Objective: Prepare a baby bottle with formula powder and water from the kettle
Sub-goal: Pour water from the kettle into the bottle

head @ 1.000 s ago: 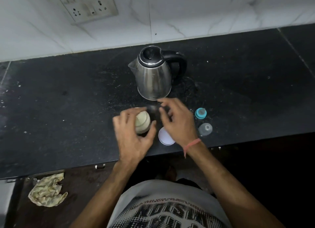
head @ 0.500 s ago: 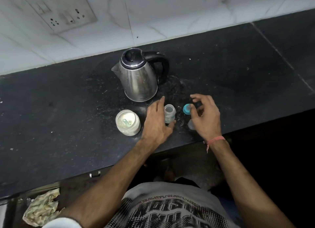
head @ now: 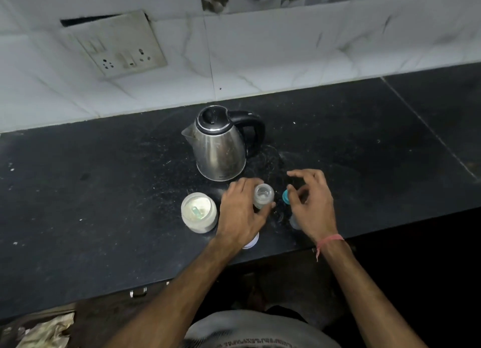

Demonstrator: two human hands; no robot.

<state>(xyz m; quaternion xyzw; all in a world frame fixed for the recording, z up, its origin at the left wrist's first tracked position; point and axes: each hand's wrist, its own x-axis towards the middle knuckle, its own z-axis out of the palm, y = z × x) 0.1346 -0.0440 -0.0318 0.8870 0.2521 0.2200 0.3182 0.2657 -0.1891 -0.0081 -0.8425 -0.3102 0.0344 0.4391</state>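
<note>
A small clear baby bottle [head: 263, 195] stands open-topped on the black counter [head: 104, 191], just in front of the steel kettle [head: 221, 144]. My left hand [head: 242, 215] holds the bottle, with fingers behind it and the thumb in front. To its left sits an open jar of white formula powder [head: 199, 212] with a green scoop inside. My right hand [head: 312, 207] hovers with loosely curved fingers over the teal nipple ring [head: 285, 196], and its thumb is close beside the ring. A clear bottle cap [head: 295, 221] peeks out under that hand.
The jar's white lid [head: 251, 242] lies near the counter's front edge, partly under my left wrist. A socket panel [head: 117, 48] is on the tiled wall behind. A crumpled cloth [head: 44, 332] lies low at the left, below the counter.
My left hand left the powder jar and moved right to take hold of the bottle. My right hand shifted right to the teal ring. The view tilted up toward the wall.
</note>
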